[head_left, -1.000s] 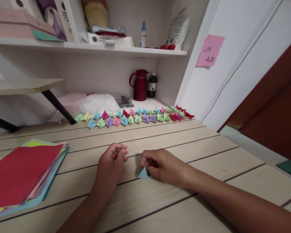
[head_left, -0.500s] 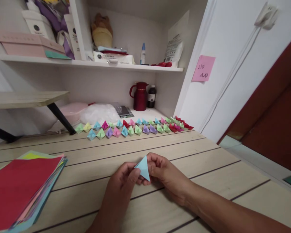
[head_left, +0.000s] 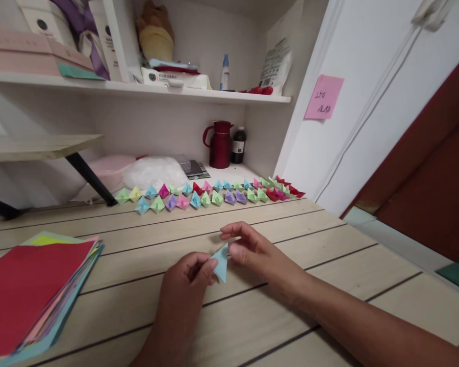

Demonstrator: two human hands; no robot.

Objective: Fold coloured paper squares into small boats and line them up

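The blue folded paper (head_left: 221,265) is a little below the centre of the frame, between your two hands. Your left hand (head_left: 186,283) holds it at its left corner, with the thumb on the near face; this grip is narrow. Your right hand (head_left: 257,255) has its fingers spread, so this grip is rather wide. Its thumb is just beside the upper right point of the paper, but I cannot tell if it is touching.

I judge the piece very light, and quite stiff along its creases, yet easy to bend at the thin points. It should not be slippery, but a strong pinch could crush the layers. The better place to take it is by the thicker folded part, or along one long edge, with flat fingertips.

Around you, the rows of paper boats (head_left: 217,199) stand well apart from your hands, across the middle of the frame, towards the back of the desk (head_left: 115,311). The stack of coloured paper (head_left: 34,290) lies in the lower left, so your left elbow has a limit there. On the right, the desk's edge slants down beyond your right forearm, and there is room before it.
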